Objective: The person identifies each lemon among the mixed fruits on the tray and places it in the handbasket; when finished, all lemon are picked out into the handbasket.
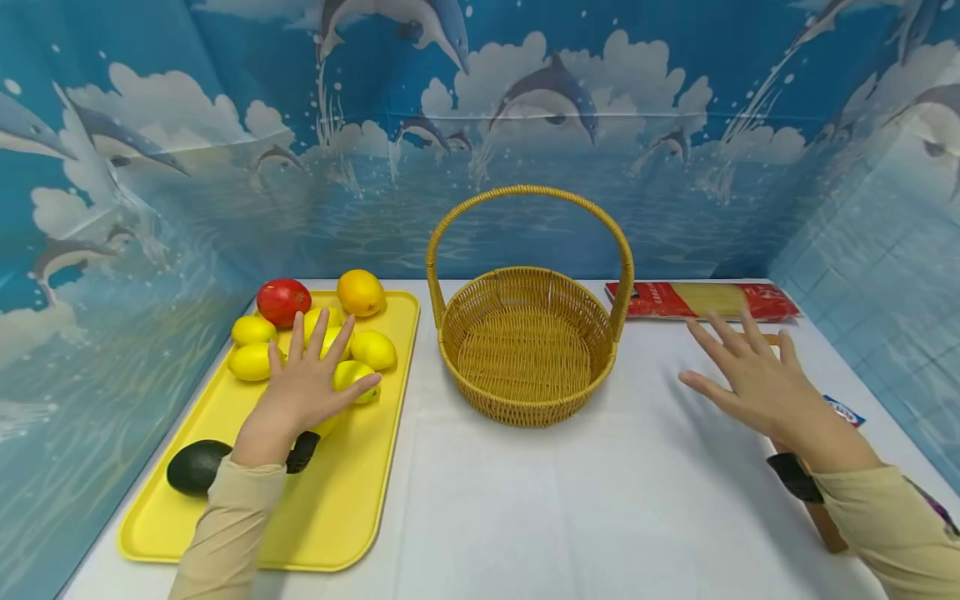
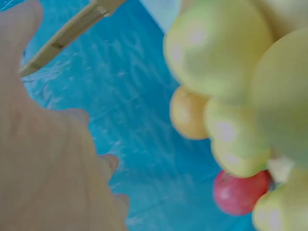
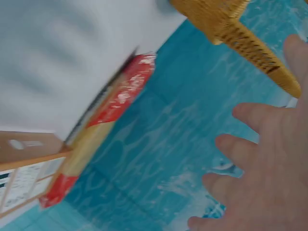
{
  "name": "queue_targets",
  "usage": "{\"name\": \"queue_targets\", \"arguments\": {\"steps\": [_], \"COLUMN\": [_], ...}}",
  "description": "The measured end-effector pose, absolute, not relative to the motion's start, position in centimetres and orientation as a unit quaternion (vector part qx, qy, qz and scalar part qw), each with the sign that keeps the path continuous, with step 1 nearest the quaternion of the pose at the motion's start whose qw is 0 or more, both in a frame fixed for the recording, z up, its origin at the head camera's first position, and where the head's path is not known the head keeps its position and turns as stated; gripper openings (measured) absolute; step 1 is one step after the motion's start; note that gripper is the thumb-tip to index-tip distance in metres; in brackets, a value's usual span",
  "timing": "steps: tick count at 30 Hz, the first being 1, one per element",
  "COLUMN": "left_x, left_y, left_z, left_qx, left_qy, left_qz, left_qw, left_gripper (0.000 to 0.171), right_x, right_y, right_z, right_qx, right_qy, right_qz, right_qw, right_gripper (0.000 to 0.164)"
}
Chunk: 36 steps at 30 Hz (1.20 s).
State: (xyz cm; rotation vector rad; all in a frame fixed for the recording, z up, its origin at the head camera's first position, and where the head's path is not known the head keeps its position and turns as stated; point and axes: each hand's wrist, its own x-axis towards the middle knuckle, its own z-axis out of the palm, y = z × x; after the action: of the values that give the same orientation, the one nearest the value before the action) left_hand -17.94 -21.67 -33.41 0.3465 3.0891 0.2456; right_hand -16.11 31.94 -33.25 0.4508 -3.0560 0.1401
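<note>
My left hand is held over the yellow tray with its fingers spread and nothing in them. Beneath and around it lie several lemons, partly covered by the fingers. A red pomegranate-like fruit and an orange lie at the tray's far end, and a dark green avocado-like fruit sits near the left wrist. My right hand, fingers also spread, hovers above the right side of the table, holding nothing. Between the hands stands a wicker basket, its tall handle upright and its inside bare.
A red and yellow packet lies at the back right. Below the right hand is a brown box, mostly hidden in the head view by the arm. A dolphin-print curtain encloses the white table at the back and sides.
</note>
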Motion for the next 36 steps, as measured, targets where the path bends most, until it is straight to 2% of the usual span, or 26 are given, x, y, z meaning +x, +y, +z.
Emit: {"name": "queue_targets", "arguments": {"steps": [3,8,11,13,15,19,22,28,36], "left_x": [-17.9,-17.3,-16.5,-16.0,-15.5,-14.8,-14.7,-14.5,-13.8], "left_y": [-21.9,-22.3,-22.7,-23.2,-23.6,-24.2,-24.4,-24.6,-25.2], "left_z": [-31.9,-30.1,-31.0,-32.5,-34.3,-37.6,-39.2,-40.8,-41.4], "left_qx": [0.133,0.164,0.140,0.106,0.075,0.035,0.029,0.011,-0.014], "left_qy": [0.986,0.955,0.919,0.892,0.867,0.837,0.831,0.834,0.877], "left_qz": [0.098,0.231,0.348,0.422,0.479,0.541,0.551,0.548,0.480], "left_qw": [-0.008,-0.085,-0.120,-0.124,-0.114,-0.079,-0.074,-0.056,-0.015], "left_gripper": [0.096,0.090,0.080,0.074,0.069,0.067,0.066,0.064,0.065], "right_x": [-16.2,-15.6,-15.1,-15.0,-15.1,-15.7,-16.4,-17.6,-18.2], "right_y": [31.3,29.7,28.7,28.1,27.5,26.3,25.3,23.3,22.4], "right_z": [-32.1,-29.9,-29.9,-30.5,-31.7,-34.7,-36.6,-39.1,-40.9], "right_qx": [0.169,0.175,0.145,0.122,0.095,0.040,0.012,-0.013,0.007], "right_qy": [-0.982,-0.960,-0.932,-0.902,-0.862,-0.750,-0.672,-0.622,-0.604], "right_qz": [0.051,0.143,0.262,0.355,0.454,0.646,0.737,0.783,0.797], "right_qw": [0.074,0.166,0.203,0.214,0.204,0.132,0.072,0.007,0.003], "right_gripper": [0.074,0.051,0.044,0.041,0.041,0.044,0.050,0.057,0.059]}}
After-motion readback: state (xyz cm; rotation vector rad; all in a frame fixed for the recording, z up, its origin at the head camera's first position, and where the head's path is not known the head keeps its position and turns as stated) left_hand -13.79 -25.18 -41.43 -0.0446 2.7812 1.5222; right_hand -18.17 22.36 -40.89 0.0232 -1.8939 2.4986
